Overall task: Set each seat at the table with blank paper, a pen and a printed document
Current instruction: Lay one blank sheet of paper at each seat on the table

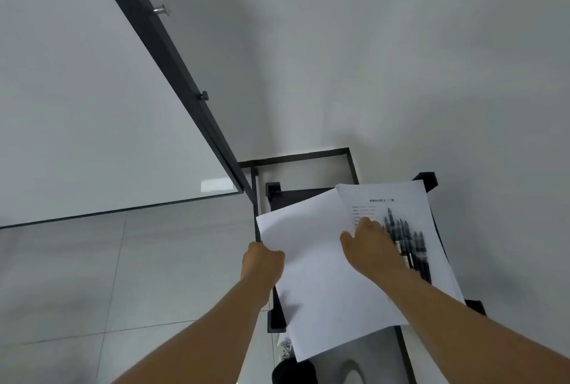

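Your left hand grips the left edge of the blank paper, fingers curled under the sheets and thumb on top. The paper lies tilted over a black frame stand, its left corner sticking out past the frame above the grey tiled floor.

Your right hand lies over the seam where the blank paper meets the printed document. Its fingers curl downward onto the sheets; you cannot tell from this angle whether they pinch a sheet or only press on it.

The printed document sits just right of the blank paper and partly under it, with a heading and a few lines of text showing near its top; the text is too blurred to read. A cluster of dark pens lies on the printed document, just beside your right hand and touching its far side, tips pointing away from you.

To the left, a whiteboard in a black frame leans across the view, with two small knobs on its edge. A plain white wall fills the rest. At the bottom, under the paper, a dark object shows, too hidden to name.
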`<state>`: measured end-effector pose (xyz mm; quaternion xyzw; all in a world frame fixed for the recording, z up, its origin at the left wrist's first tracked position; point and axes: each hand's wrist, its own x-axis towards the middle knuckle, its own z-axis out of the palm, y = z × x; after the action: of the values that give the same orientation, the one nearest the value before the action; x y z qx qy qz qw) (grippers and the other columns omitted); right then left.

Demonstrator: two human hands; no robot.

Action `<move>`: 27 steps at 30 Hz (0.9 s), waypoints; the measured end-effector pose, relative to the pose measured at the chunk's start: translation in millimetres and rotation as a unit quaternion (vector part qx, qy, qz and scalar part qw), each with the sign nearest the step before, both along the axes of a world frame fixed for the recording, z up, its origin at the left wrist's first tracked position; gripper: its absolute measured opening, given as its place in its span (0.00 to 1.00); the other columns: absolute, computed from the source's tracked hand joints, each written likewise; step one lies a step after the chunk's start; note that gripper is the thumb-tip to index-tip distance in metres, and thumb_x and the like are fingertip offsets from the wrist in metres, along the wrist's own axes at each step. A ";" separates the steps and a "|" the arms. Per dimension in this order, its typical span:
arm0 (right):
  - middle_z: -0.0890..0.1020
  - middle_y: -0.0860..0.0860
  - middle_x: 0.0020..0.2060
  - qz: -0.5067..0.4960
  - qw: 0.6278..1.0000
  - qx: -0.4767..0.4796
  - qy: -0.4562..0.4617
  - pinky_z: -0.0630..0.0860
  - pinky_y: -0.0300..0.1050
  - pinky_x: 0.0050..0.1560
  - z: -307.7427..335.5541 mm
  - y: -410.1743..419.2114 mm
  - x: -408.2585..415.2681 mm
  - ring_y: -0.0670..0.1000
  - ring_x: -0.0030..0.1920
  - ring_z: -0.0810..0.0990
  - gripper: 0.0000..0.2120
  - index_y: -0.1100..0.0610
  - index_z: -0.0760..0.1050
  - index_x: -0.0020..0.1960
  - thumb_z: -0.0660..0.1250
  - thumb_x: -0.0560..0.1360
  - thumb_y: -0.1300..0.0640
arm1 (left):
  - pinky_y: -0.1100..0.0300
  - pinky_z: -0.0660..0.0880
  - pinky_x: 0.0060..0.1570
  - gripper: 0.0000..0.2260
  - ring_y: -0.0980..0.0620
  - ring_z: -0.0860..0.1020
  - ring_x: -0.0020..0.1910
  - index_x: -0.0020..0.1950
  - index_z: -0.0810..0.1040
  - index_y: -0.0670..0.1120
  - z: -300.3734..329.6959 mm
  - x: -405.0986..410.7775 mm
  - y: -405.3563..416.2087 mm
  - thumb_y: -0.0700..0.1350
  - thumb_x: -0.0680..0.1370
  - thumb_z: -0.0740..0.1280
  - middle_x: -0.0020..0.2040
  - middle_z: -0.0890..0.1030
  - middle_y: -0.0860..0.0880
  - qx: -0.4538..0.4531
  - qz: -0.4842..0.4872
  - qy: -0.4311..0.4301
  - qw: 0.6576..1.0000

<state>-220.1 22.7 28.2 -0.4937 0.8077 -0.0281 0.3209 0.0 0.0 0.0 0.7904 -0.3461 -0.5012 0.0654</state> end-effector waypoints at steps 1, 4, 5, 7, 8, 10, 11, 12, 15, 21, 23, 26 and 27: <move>0.78 0.63 0.59 -0.004 1.000 0.002 0.003 0.78 0.56 0.60 -1.7 -0.4 -0.1 0.63 0.58 0.77 0.15 0.66 0.72 0.61 0.61 0.84 0.53 | 0.61 0.65 0.33 0.07 0.48 0.69 0.37 0.56 0.75 0.39 -1.4 0.7 -1.5 0.37 0.79 0.64 0.47 0.76 0.44 0.001 -0.001 0.010 1.000; 0.79 0.61 0.55 -0.018 1.000 0.012 0.002 0.79 0.54 0.56 -3.6 -4.6 -0.3 0.63 0.55 0.79 0.12 0.65 0.73 0.56 0.61 0.83 0.56 | 0.63 0.59 0.28 0.09 0.49 0.61 0.33 0.43 0.68 0.46 -3.2 -1.5 -4.6 0.35 0.79 0.62 0.38 0.67 0.49 0.024 0.015 0.021 0.999; 0.79 0.61 0.54 -0.034 0.999 0.012 -0.014 0.80 0.54 0.54 -7.3 -6.7 -0.1 0.62 0.53 0.79 0.11 0.65 0.72 0.55 0.62 0.82 0.55 | 0.64 0.58 0.26 0.11 0.49 0.60 0.32 0.41 0.65 0.47 -3.3 -0.8 -4.5 0.34 0.79 0.61 0.37 0.65 0.49 0.029 0.023 0.031 0.999; 0.80 0.58 0.53 -0.075 0.995 0.022 -0.056 0.81 0.53 0.54 -13.2 -9.2 0.8 0.60 0.53 0.80 0.12 0.64 0.71 0.57 0.64 0.81 0.55 | 0.65 0.59 0.25 0.11 0.50 0.61 0.31 0.40 0.68 0.46 -2.2 1.4 -2.5 0.34 0.79 0.61 0.36 0.66 0.50 0.029 0.024 0.021 0.999; 0.80 0.57 0.53 -0.091 0.992 0.032 -0.077 0.81 0.53 0.53 -15.2 -10.1 1.0 0.58 0.53 0.81 0.13 0.63 0.70 0.60 0.64 0.80 0.55 | 0.64 0.64 0.28 0.06 0.49 0.65 0.31 0.43 0.73 0.43 -3.8 2.5 -1.6 0.34 0.78 0.62 0.37 0.70 0.48 0.023 0.019 0.017 0.999; 0.80 0.55 0.52 -0.122 0.984 0.048 -0.118 0.80 0.48 0.47 -19.7 -9.8 0.9 0.54 0.48 0.79 0.14 0.63 0.69 0.62 0.65 0.80 0.59 | 0.58 0.74 0.37 0.07 0.47 0.72 0.37 0.56 0.79 0.37 -5.1 3.1 0.2 0.36 0.79 0.65 0.44 0.77 0.45 0.009 0.018 0.017 1.000; 0.79 0.55 0.51 -0.136 0.980 0.055 -0.135 0.77 0.46 0.43 -20.9 -9.6 1.8 0.52 0.45 0.78 0.14 0.64 0.69 0.63 0.64 0.79 0.62 | 0.58 0.74 0.38 0.08 0.47 0.72 0.38 0.58 0.78 0.37 -4.0 2.1 1.0 0.36 0.80 0.64 0.44 0.77 0.46 0.005 0.021 0.022 1.000; 0.78 0.55 0.50 -0.147 0.976 0.060 -0.147 0.75 0.44 0.41 -21.0 -8.4 2.7 0.51 0.43 0.76 0.13 0.65 0.69 0.62 0.64 0.79 0.64 | 0.60 0.71 0.35 0.07 0.49 0.70 0.36 0.57 0.78 0.38 -2.9 1.0 2.6 0.35 0.80 0.63 0.41 0.74 0.48 0.006 0.025 0.030 0.999; 0.78 0.55 0.52 -0.168 0.970 0.057 -0.165 0.72 0.42 0.40 -22.1 -5.2 2.8 0.51 0.44 0.74 0.12 0.64 0.69 0.61 0.61 0.78 0.68 | 0.63 0.62 0.31 0.04 0.51 0.66 0.32 0.49 0.71 0.42 -0.3 -0.6 6.8 0.33 0.79 0.62 0.37 0.70 0.51 0.004 0.046 0.040 0.998; 0.78 0.52 0.51 -0.133 0.978 0.016 -0.158 0.73 0.44 0.38 -6.9 -1.4 2.8 0.50 0.46 0.76 0.09 0.59 0.72 0.59 0.60 0.80 0.67 | 0.62 0.63 0.31 0.06 0.52 0.67 0.35 0.51 0.67 0.45 9.2 -6.1 13.7 0.34 0.83 0.58 0.44 0.72 0.50 -0.015 0.037 0.053 0.998; 0.79 0.53 0.51 -0.127 0.979 0.002 -0.158 0.75 0.45 0.39 0.8 -2.2 3.1 0.52 0.47 0.78 0.08 0.58 0.72 0.58 0.61 0.80 0.66 | 0.63 0.68 0.36 0.08 0.49 0.73 0.45 0.58 0.66 0.48 14.9 -9.6 14.6 0.36 0.84 0.60 0.53 0.75 0.47 -0.044 0.010 0.033 0.998; 0.81 0.54 0.51 -0.121 0.979 -0.021 -0.162 0.81 0.49 0.44 18.7 -1.4 2.6 0.55 0.50 0.81 0.10 0.56 0.72 0.58 0.61 0.80 0.66 | 0.55 0.72 0.50 0.11 0.45 0.74 0.53 0.62 0.64 0.49 28.4 -14.8 20.4 0.36 0.84 0.60 0.58 0.75 0.45 -0.069 0.007 0.041 0.997; 0.81 0.54 0.51 -0.115 0.980 -0.029 -0.162 0.82 0.50 0.45 29.2 -1.2 2.0 0.56 0.50 0.81 0.10 0.56 0.72 0.59 0.61 0.80 0.66 | 0.54 0.72 0.50 0.11 0.45 0.74 0.53 0.62 0.64 0.50 37.6 -16.8 23.0 0.36 0.85 0.59 0.58 0.75 0.45 -0.082 0.017 0.048 0.995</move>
<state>-218.1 21.4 57.4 -0.3954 0.7956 -0.1681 0.4272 -16.8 23.0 37.6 0.7629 -0.3692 -0.5075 0.1553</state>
